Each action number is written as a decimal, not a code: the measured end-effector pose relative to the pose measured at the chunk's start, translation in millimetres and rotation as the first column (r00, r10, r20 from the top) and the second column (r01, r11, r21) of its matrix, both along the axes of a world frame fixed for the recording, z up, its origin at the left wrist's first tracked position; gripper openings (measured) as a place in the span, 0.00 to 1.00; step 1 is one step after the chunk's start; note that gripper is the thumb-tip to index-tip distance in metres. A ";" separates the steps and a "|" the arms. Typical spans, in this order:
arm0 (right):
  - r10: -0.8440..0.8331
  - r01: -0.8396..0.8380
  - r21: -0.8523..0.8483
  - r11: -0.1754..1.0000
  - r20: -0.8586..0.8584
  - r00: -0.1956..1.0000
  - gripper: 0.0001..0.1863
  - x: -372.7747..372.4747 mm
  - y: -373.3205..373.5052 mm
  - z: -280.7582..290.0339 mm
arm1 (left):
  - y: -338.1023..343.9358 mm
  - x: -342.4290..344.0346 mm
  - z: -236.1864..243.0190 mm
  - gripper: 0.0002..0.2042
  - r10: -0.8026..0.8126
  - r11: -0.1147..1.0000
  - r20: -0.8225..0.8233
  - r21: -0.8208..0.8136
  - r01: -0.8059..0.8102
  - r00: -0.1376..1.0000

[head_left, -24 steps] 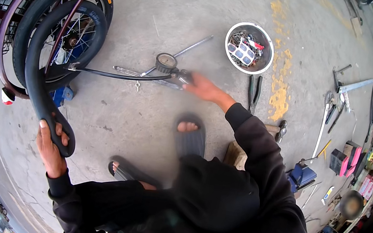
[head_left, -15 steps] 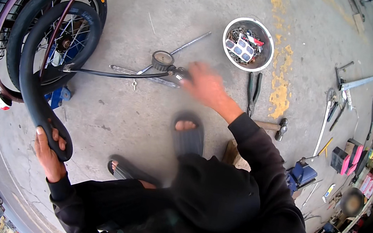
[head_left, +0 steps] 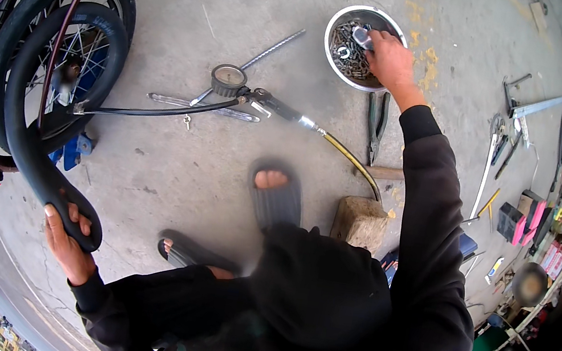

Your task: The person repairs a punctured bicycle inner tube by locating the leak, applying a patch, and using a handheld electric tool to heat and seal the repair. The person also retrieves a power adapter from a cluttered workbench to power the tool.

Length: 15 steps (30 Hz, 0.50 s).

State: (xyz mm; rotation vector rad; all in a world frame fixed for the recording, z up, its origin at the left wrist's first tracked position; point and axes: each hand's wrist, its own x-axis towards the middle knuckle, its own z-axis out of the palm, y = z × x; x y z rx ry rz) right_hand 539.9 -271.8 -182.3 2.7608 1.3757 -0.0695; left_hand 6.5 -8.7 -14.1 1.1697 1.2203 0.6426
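My left hand (head_left: 69,243) is wrapped round the bulging lower end of a black inner tube (head_left: 21,111), which looks inflated. The rest of the tube hangs in front of a bicycle wheel with a black tyre (head_left: 118,8). Over a metal bowl (head_left: 327,44) of small metal parts, my right hand (head_left: 391,59) pinches a silvery-white sheet with dark patches (head_left: 363,38), mostly hidden by my fingers. A tyre inflator with a round gauge (head_left: 229,77) lies on the ground; its black hose (head_left: 159,112) runs to the tube.
Pliers (head_left: 376,128) and a partly hidden hammer handle (head_left: 386,173) lie below the bowl. A yellow air hose (head_left: 350,158) leads behind a wooden block (head_left: 359,222). Spanners (head_left: 232,113) and a metal rod (head_left: 275,48) lie near the gauge. More tools and shelves stand at right.
My right hand has left the inflator's handle area and reached up and right into the bowl, taking hold of the patch sheet. My left hand keeps its grip on the inner tube.
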 end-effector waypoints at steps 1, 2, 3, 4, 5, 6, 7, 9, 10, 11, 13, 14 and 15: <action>-0.106 0.107 0.022 0.994 -0.024 0.994 0.15 5.0 -2.1 3.7 | 0.5 0.7 0.0 0.22 0.011 1.000 -0.028 0.004 -0.011 1.000; -0.153 0.154 0.057 0.986 -0.018 0.988 0.17 8.4 -1.0 6.0 | 0.1 2.2 -1.5 0.22 0.014 1.000 -0.034 0.004 -0.013 0.999; -0.242 0.243 0.063 0.968 -0.028 0.970 0.18 10.8 1.0 8.4 | 0.2 4.0 -3.4 0.23 0.026 1.000 -0.033 0.006 -0.026 0.999; -0.183 0.180 0.094 0.979 0.022 0.983 0.19 10.5 1.2 10.3 | 0.7 6.0 -5.1 0.23 0.010 1.000 -0.034 0.008 -0.009 0.999; -0.168 0.162 0.093 0.982 0.057 0.984 0.20 9.0 0.0 11.7 | 0.8 7.9 -6.6 0.23 0.002 1.000 -0.028 0.011 -0.001 1.000; -0.114 0.101 0.127 0.987 0.097 0.989 0.21 5.6 -1.2 11.3 | 0.9 9.4 -7.6 0.23 -0.005 1.000 -0.022 0.017 0.006 1.000; -0.157 0.133 0.153 0.979 0.158 0.975 0.22 2.2 -3.6 9.9 | 0.9 10.5 -8.2 0.23 -0.027 0.999 -0.003 0.022 0.027 1.000; -0.180 0.088 0.285 0.954 0.316 0.932 0.23 -2.6 -11.9 4.4 | 0.2 11.3 -8.4 0.22 0.010 1.000 -0.041 0.011 -0.010 0.999; -0.273 0.161 0.339 0.927 0.316 0.908 0.26 -3.5 -18.5 0.9 | 0.0 11.3 -8.2 0.22 0.038 0.999 -0.042 0.003 -0.038 0.998; -0.421 0.369 0.318 0.874 0.113 0.900 0.27 -0.9 -23.5 -3.1 | -0.2 11.1 -7.8 0.23 0.019 1.000 -0.049 0.007 -0.018 0.999; -0.658 0.712 0.162 0.683 -0.287 0.696 0.28 5.1 -34.5 -11.0 | -0.7 10.4 -7.2 0.23 0.030 1.000 -0.048 0.002 -0.030 0.998; -0.587 0.733 0.171 0.659 -0.494 0.642 0.26 8.6 -38.0 -14.5 | -0.6 10.3 -6.9 0.23 0.009 1.000 -0.046 0.011 -0.008 0.999; -0.555 0.688 0.184 0.702 -0.464 0.691 0.24 7.0 -42.3 -17.9 | -0.4 10.4 -6.9 0.22 0.000 1.000 -0.039 0.014 0.000 0.999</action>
